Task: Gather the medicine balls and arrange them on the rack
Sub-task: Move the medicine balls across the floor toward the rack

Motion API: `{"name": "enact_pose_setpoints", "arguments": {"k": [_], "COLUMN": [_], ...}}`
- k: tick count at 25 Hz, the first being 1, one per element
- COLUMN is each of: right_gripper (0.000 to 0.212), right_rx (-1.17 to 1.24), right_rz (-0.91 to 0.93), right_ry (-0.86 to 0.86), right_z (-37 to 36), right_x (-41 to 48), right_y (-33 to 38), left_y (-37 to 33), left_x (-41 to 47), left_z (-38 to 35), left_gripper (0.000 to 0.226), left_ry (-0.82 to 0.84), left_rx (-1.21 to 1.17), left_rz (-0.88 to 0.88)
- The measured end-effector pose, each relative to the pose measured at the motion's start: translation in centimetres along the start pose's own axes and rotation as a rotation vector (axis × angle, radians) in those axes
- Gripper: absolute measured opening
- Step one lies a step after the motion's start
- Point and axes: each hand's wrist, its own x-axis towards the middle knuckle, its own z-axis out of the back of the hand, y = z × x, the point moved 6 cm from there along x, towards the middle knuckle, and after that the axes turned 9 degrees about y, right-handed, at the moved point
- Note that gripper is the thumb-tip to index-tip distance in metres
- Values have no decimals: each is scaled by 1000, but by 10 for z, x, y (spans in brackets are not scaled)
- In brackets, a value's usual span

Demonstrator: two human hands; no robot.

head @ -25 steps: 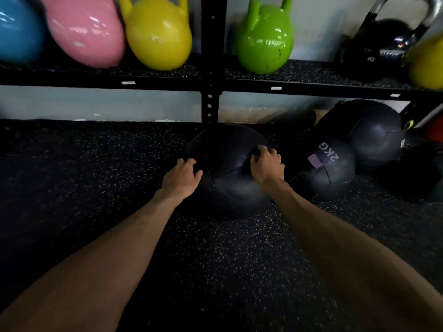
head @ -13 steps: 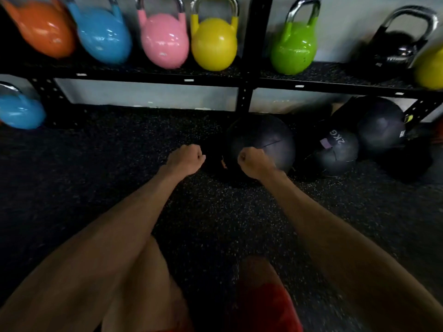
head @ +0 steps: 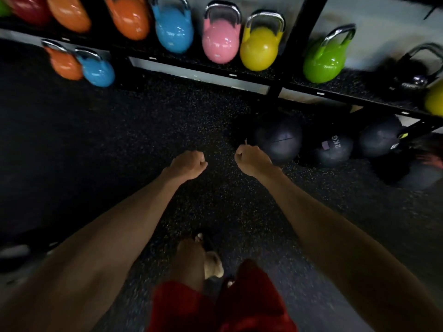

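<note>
Black medicine balls (head: 278, 140) are lying under the rack (head: 282, 79), below kettlebells (head: 260, 49); we're hovering left hand (head: 189, 164) and right hand (head: 251, 159), fingers (head: 201, 162) curled on nothing.

Dim scene, glare spots on the kettlebells (head: 260, 50), blurred edges, wide-angle bending, dark floor (head: 143, 130)

dark medicine balls (head: 278, 138), speckled black floor (head: 167, 121), red shorts (head: 239, 300).

Gym: kettlebells (head: 261, 47) on rack (head: 275, 80), rubber floor (head: 167, 121).
</note>
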Motion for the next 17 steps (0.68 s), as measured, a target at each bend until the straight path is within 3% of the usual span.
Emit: {"name": "enact_pose_setpoints", "arguments": {"k": [6, 17], "right_gripper": [34, 33], "right_rx": [-90, -265], "right_rz": [77, 274], "right_ry": [105, 296], "right_z": [-29, -204], "right_x": [-109, -237], "right_y": [79, 251], "left_y": [43, 216], "left_x": [-161, -384], "left_z": [-8, -128], "left_gripper": [37, 35], "left_ry": [-19, -22], "left_rx": [-146, -312], "left_rz": [77, 331]}}
